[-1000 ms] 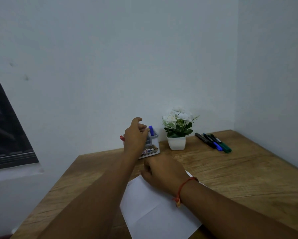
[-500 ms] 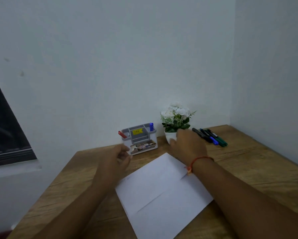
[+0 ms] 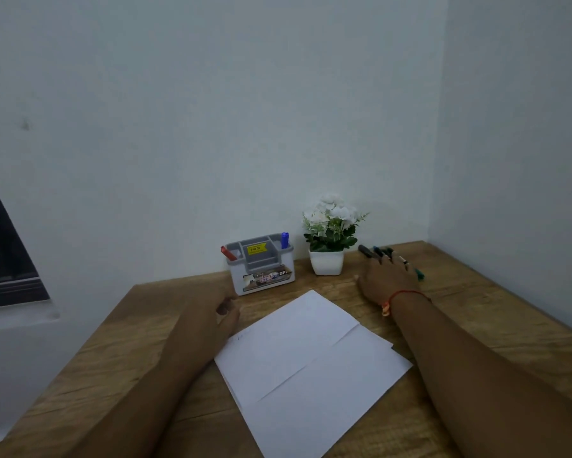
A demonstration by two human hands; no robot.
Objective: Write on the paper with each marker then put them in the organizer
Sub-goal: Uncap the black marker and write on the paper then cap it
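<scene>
A white sheet of paper point(image 3: 311, 355) lies on the wooden table in front of me. Behind it stands a grey and white organizer point(image 3: 261, 269) with a red marker point(image 3: 227, 253) at its left end and a blue marker point(image 3: 284, 240) at its right end. Three loose markers point(image 3: 367, 251) lie at the back right, partly hidden under my right hand point(image 3: 387, 276), whose fingers are spread over them; no grip is visible. My left hand point(image 3: 218, 312) rests by the paper's left corner, fingers loosely curled, holding nothing.
A small white pot of white flowers point(image 3: 327, 242) stands between the organizer and the loose markers. The wooden table point(image 3: 493, 309) sits in a corner, walls behind and to the right. A dark window is at the far left.
My left hand left the organizer and came back down beside the paper. My right hand moved off the paper, past the flower pot, onto the loose markers.
</scene>
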